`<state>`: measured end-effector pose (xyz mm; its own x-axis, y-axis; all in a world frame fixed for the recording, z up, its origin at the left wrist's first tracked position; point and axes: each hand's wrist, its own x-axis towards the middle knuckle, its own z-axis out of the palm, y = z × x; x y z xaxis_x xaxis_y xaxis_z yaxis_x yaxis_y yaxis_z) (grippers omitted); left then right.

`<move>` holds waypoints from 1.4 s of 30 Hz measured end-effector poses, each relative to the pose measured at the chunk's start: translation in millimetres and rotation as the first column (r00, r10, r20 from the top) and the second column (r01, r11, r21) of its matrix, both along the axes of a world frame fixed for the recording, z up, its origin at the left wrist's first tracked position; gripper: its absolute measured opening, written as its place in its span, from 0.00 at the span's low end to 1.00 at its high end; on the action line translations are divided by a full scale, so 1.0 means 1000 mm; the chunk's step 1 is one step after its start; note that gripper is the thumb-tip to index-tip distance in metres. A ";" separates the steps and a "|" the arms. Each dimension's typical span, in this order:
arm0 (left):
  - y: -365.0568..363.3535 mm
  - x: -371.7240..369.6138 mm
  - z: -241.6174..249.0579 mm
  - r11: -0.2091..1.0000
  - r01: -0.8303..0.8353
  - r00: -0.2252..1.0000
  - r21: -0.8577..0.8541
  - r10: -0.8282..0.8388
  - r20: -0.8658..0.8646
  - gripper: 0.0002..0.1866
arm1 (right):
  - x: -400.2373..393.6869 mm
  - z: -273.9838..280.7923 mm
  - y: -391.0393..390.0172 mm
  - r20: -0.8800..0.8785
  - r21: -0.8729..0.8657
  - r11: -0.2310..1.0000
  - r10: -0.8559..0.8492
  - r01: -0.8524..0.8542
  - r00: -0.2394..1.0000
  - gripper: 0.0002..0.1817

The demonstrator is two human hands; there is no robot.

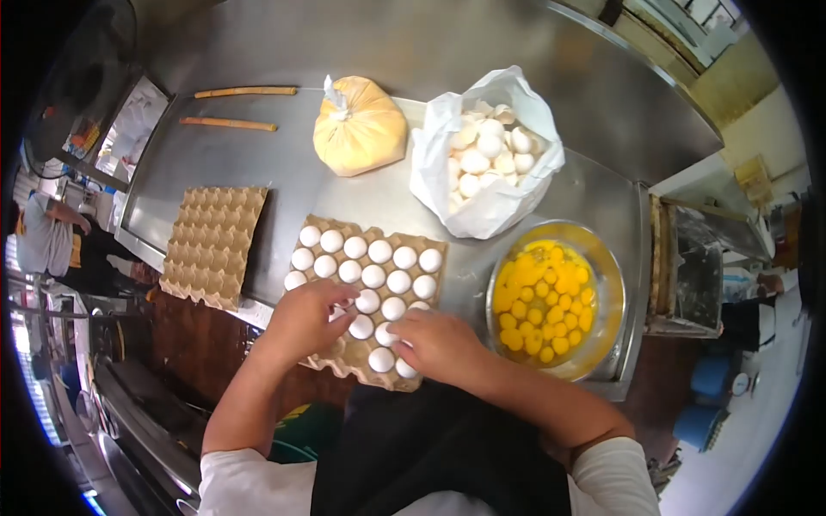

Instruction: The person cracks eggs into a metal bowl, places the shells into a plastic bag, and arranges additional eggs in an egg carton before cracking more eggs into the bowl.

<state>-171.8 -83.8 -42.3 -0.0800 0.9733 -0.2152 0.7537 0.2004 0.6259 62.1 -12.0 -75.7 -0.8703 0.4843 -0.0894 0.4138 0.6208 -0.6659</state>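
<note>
In the head view a cardboard egg tray (344, 347) full of several white eggs (373, 275) lies at the counter's front edge. My left hand (303, 320) reaches over its left side, the fingers curled round an egg (336, 313). From the right, my right hand (437, 342) has its thumb and fingers closed on another egg (386, 334). Both of these eggs still sit low among the others. Right of the tray stands a steel bowl (609, 297) holding many raw yolks (546, 301). Behind it, a white plastic bag (490, 219) is filled with eggshells (482, 155).
An upturned, bare egg tray (213, 245) overhangs the counter's left front edge. A tied bag of yellow contents (360, 129) sits near the back. Two thin sticks (228, 124) lie at the back left. Another person (64, 232) stands far left, and part of one (766, 301) shows far right.
</note>
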 end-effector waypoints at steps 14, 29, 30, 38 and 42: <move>-0.016 -0.030 -0.039 0.900 0.430 0.856 0.073 -0.381 -0.349 0.20 | -0.054 -0.010 -0.032 -0.033 0.183 0.966 -0.180 0.183 0.983 0.21; 0.063 0.091 -0.001 0.965 0.035 0.223 -0.260 0.246 0.943 0.21 | 0.258 -0.043 -0.147 -0.170 -0.694 -0.191 -0.893 0.694 -0.416 0.23; 0.066 0.105 -0.005 0.952 0.097 0.175 -0.289 0.270 0.947 0.22 | 0.272 -0.060 -0.156 -0.305 -0.334 -0.141 -0.919 0.932 -0.248 0.23; 0.072 0.182 -0.015 0.880 0.307 0.293 -0.363 0.275 0.916 0.14 | 0.295 -0.097 -0.165 -0.495 0.184 0.022 -0.861 0.983 0.112 0.25; 0.069 0.205 -0.017 0.848 0.384 0.494 -0.364 0.145 0.858 0.11 | 0.298 -0.102 -0.157 -0.393 0.167 0.064 -0.911 0.984 0.126 0.24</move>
<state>33.1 -15.0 -59.3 0.5021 0.7046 -0.5014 -0.0395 0.5979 0.8006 359.7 -168.7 -178.2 0.3782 0.8603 0.3419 0.7473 -0.0657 -0.6612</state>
